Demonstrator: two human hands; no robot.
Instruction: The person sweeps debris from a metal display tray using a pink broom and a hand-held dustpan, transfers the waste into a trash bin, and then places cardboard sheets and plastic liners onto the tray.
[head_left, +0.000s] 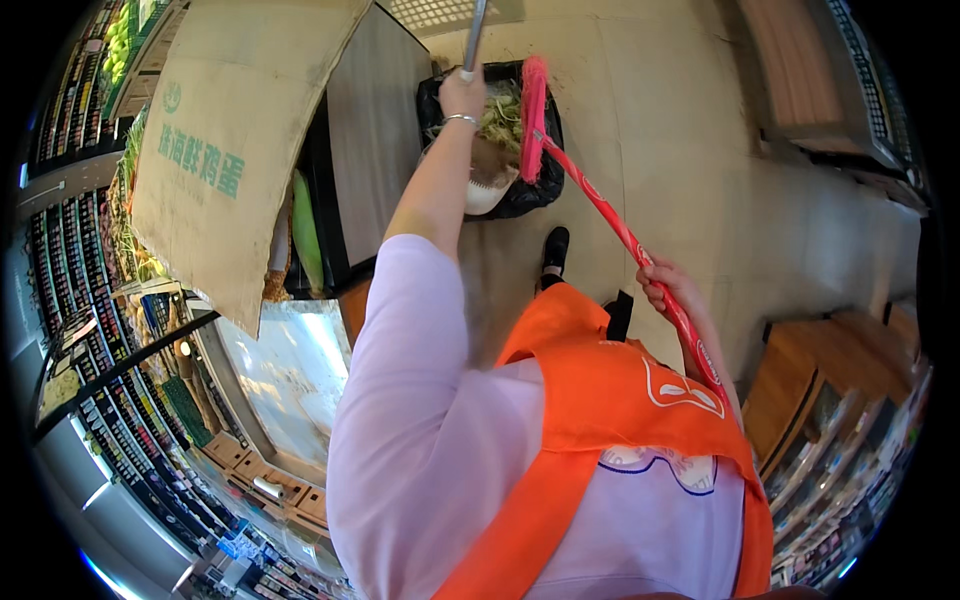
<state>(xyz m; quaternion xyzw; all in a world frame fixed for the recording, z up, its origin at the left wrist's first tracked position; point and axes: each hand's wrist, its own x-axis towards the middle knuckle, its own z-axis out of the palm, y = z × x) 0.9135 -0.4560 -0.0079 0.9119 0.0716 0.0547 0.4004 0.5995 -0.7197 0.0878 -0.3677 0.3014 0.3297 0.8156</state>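
My left hand (462, 93) grips the metal handle (474, 41) of what looks like a long-handled dustpan. Below that wrist, a whitish pan (487, 196) with a toothed edge is tipped over a bin lined with a black bag (541, 196). Pale green and yellowish vegetable scraps (504, 112) lie in the bin. My right hand (670, 283) is wrapped around the red shaft of a broom (600, 199). The pink broom head (533, 124) hangs over the bin's right side, close to the pan. My forearm hides part of the pan.
A cardboard sheet (232, 135) leans over a produce stand at left, beside a grey panel (375, 127). A green vegetable (306, 232) shows beneath it. Wooden display units (832, 360) stand at right. My black shoe (556, 249) is on the tiled floor (667, 150).
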